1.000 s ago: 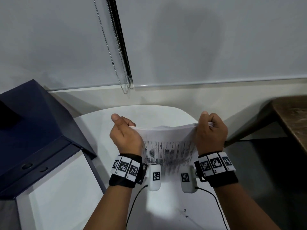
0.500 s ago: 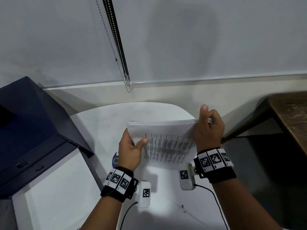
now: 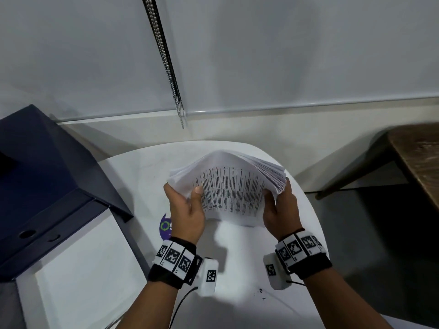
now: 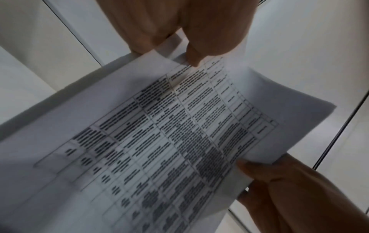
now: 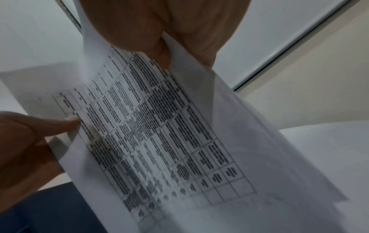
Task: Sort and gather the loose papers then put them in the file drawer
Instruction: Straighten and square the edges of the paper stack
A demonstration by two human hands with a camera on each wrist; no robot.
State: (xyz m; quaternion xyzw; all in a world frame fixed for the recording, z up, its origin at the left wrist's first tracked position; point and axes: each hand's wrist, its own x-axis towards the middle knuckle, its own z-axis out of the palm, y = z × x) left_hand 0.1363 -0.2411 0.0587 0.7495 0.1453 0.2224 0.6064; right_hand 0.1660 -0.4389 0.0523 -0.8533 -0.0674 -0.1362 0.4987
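Observation:
A thick stack of white papers, its top sheet printed with a table, hangs bowed upward over the round white table. My left hand grips the stack's left edge, thumb on the printed face. Gripping the right edge is my right hand, where the sheets fan apart. In the left wrist view my left hand pinches the papers from above, with the right hand at lower right. In the right wrist view my right hand holds the papers opposite the left hand.
A dark blue file box with a finger hole stands at the left, a white surface below it. A brown wooden table is at the right. A bead chain hangs against the blind behind. A round sticker lies on the white table.
My left hand slid from the stack's top left corner down to its left edge. My right hand dropped to the right edge. The stack now arches upward and its right side fans.

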